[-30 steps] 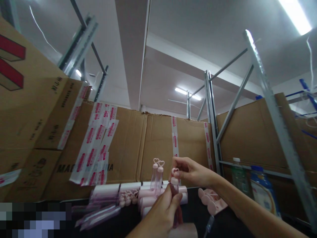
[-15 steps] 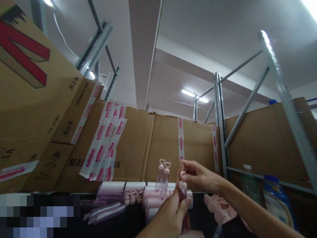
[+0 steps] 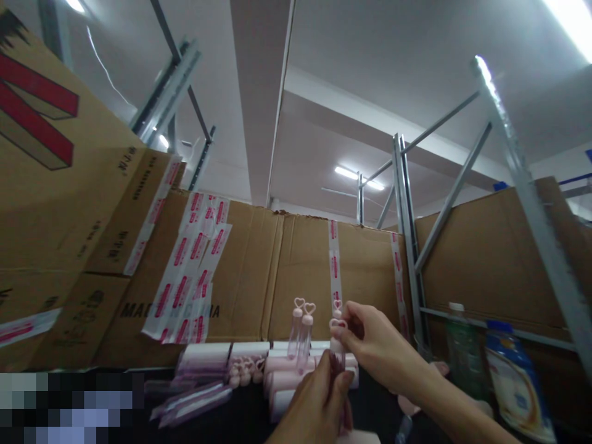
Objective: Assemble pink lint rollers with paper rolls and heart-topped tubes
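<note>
My left hand (image 3: pixel 317 398) is wrapped round a slim clear tube (image 3: pixel 341 361), held upright near the middle of the bench. On top of the tube is a pale pink cap with a heart-shaped loop (image 3: pixel 337 344). My right hand (image 3: pixel 377 345) pinches at this heart loop with thumb and forefinger; the fingertips partly cover it. Just behind, a second heart-topped cap (image 3: pixel 337 304) shows, its lower part hidden. To the left, two similar tubes with heart caps (image 3: pixel 304 339) stand upright. Loose pink heart caps (image 3: pixel 245 371) lie in a cluster farther left.
Pink and white cylinders (image 3: pixel 285 379) are stacked behind my left hand. Clear tubes (image 3: pixel 192 404) lie on the black surface at left. A blue-capped bottle (image 3: pixel 518 382) and a green bottle (image 3: pixel 465 351) stand at right. Cardboard (image 3: pixel 245 271) walls the back.
My right hand has shifted slightly at the heart loop, its wrist lower and covering more of the pink pieces at right. Another heart cap now shows behind the held tube. The view has turned slightly.
</note>
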A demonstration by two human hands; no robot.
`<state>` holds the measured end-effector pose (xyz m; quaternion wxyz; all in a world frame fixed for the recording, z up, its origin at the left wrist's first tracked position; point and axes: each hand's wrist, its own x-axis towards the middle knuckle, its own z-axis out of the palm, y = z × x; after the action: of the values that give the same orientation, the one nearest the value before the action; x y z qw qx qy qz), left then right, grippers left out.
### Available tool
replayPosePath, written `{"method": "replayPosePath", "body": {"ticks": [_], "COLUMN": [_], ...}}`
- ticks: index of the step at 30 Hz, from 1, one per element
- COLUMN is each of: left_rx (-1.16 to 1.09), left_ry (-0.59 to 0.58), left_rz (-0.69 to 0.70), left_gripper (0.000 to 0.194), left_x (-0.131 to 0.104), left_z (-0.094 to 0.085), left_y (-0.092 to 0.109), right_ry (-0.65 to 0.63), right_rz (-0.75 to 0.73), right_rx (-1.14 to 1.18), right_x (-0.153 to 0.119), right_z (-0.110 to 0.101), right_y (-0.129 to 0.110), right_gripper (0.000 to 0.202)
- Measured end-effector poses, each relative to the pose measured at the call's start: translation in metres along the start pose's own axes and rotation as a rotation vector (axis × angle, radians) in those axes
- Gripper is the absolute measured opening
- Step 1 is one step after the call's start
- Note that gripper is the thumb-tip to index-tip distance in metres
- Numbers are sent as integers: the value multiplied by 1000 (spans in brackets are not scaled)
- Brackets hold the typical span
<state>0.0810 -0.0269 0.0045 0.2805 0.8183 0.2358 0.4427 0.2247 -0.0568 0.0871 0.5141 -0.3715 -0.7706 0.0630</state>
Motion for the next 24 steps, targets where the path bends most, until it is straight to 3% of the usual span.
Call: {"method": "replayPosePath", "body": {"ticks": [4, 10, 22, 24], "left_rx": [-28, -55, -96, -25], "left_ry": [13, -6, -50, -3], "left_rz": [28, 56, -50, -55], "left_gripper": [36, 43, 45, 42], "left_x": [2, 4, -2, -3], "left_z": [2, 3, -4, -8], "left_y": [-10, -16, -1, 6], "right_ry": [67, 47, -31, -35], "right_rz": [20, 12, 2, 4], "right_rx": [-69, 32, 266, 270], "right_x": [-1, -2, 0, 3], "right_z": [3, 1, 1, 0], "right_y": [-4, -5, -6, -3], "right_gripper": [18, 19, 21, 22]}}
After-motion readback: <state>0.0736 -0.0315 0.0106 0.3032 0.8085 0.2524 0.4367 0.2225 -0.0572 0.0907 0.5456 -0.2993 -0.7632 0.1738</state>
